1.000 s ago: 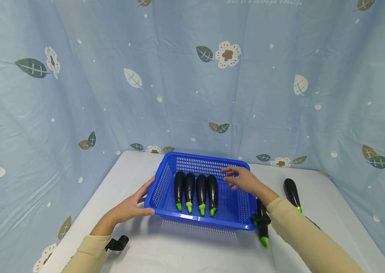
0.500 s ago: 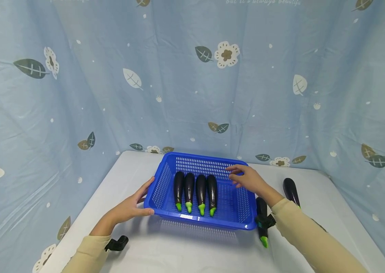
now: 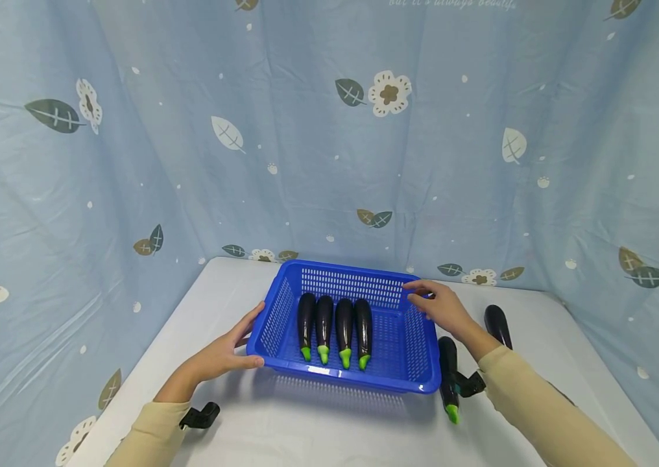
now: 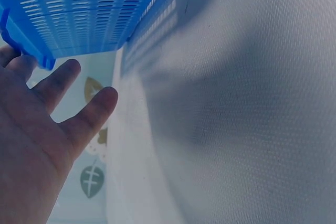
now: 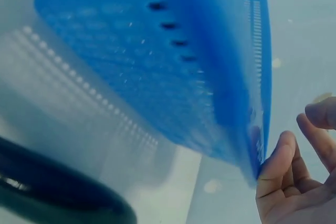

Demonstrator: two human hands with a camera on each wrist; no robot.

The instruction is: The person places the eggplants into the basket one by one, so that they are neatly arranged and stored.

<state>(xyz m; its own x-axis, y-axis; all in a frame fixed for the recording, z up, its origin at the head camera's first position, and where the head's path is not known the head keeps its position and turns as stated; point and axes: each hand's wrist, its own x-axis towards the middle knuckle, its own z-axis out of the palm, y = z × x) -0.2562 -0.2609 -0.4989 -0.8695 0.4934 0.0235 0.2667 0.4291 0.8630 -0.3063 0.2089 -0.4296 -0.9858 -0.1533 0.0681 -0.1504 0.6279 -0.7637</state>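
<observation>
A blue plastic basket (image 3: 335,381) with slotted sides holds several dark eggplants (image 3: 344,327) with green stems, side by side in its left and middle part. My left hand (image 3: 218,353) lies at its left front corner, straight thumb at the front rim and fingers along the left rim. In the left wrist view that hand (image 4: 37,124) has spread fingers, some touching the rim. My right hand (image 3: 440,308) is over the right back corner, fingers loosely bent and holding nothing. In the right wrist view a fingertip of that hand (image 5: 294,182) is right at the rim.
One eggplant (image 3: 448,363) lies just right of the basket, partly behind a black wrist mount (image 3: 469,384). Another eggplant (image 3: 497,324) lies farther right, its stem end hidden by the right forearm. The white table (image 3: 318,434) meets a blue patterned curtain (image 3: 329,162) at the back.
My right hand has moved right, from above the basket's inside to its right back corner. The left hand, the basket and the eggplants have stayed put.
</observation>
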